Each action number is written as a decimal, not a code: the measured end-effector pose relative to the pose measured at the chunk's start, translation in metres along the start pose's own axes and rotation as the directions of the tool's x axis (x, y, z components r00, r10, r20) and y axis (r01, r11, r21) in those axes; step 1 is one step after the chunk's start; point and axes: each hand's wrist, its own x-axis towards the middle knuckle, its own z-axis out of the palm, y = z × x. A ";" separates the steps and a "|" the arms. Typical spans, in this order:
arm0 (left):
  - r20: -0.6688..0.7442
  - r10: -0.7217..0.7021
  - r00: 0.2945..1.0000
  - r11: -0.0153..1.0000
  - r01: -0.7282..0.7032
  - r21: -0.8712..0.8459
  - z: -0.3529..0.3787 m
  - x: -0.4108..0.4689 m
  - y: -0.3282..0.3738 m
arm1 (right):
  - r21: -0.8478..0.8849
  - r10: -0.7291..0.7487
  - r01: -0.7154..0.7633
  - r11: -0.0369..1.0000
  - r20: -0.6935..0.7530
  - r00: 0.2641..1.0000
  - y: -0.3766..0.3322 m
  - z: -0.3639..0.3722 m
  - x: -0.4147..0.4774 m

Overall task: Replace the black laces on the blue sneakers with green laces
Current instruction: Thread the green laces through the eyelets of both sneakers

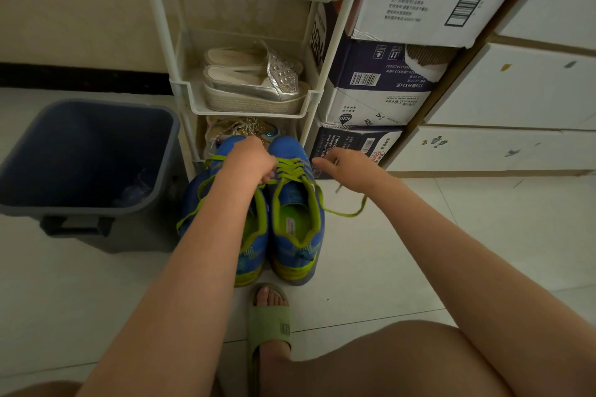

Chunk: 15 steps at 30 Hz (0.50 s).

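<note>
Blue sneakers (295, 219): a pair, side by side on pale floor tile (387, 251), toes towards a white shelf rack (180, 87). The left arm hides much of the left-side shoe. Green laces (292, 167) are threaded across the right-side shoe's eyelets, and its insole label is too small to read.

Left hand (250, 159): fingers curled, gripping a lace strand between the two shoes.

Right hand (345, 171): beside the right-side shoe, forefinger stretched out. A loose lace end (353, 213) runs under the wrist. Cannot tell whether the hand holds it.

Silver platform sandals (254, 84) on the rack shelf above. Blue bin (87, 155) left of the rack.

Stacked cartons (371, 87) to the right, with barcodes and Chinese print. "N30" reads upside down on the middle one.

Green slide sandal (269, 325) on the person's foot, behind the heels.
</note>
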 end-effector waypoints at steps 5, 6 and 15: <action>0.063 0.042 0.997 0.969 -0.056 0.241 0.005 -0.014 0.006 | -0.098 0.159 -0.138 0.985 0.250 0.955 -0.009 -0.014 -0.005; 0.072 0.047 0.996 0.957 -0.066 0.282 0.005 -0.014 0.006 | -0.098 0.167 -0.144 0.985 0.281 0.945 -0.011 -0.018 -0.008; 0.158 -0.075 0.985 0.985 0.048 0.168 -0.002 -0.003 -0.002 | 0.310 -0.057 -0.108 0.945 0.481 0.875 -0.029 -0.017 -0.007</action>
